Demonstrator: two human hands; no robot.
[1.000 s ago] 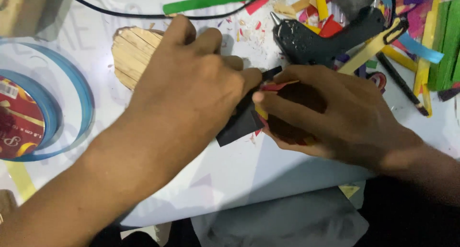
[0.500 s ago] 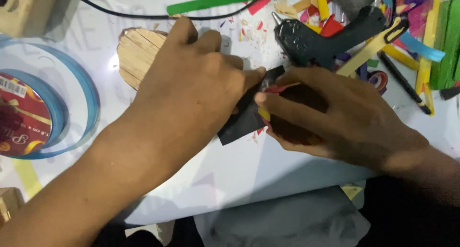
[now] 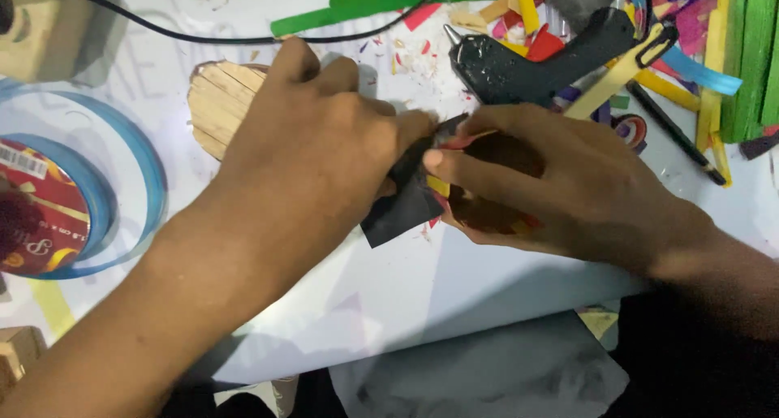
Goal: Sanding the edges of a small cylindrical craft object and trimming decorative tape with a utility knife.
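My left hand (image 3: 316, 154) and my right hand (image 3: 544, 187) meet over the middle of a white sheet (image 3: 454, 288). The left hand pinches a small dark sheet, like sandpaper (image 3: 402, 211), that hangs below its fingers. In the right hand, a small red and yellow piece (image 3: 479, 207) is pressed against that dark sheet; most of the piece is hidden in the palm. A flat panel of plain wooden sticks (image 3: 219, 105) lies just behind the left hand, partly covered by it.
A black glue gun (image 3: 535, 65) lies behind the right hand, its black cord (image 3: 162, 32) running left. Coloured craft sticks (image 3: 730, 53) and chips lie at the back right. A round blue-rimmed lid (image 3: 73, 199) sits at the left, wooden blocks (image 3: 49, 36) behind it.
Both hands stay together on the dark sheet and the small piece, shifting only slightly; the view has drifted a little to the left.
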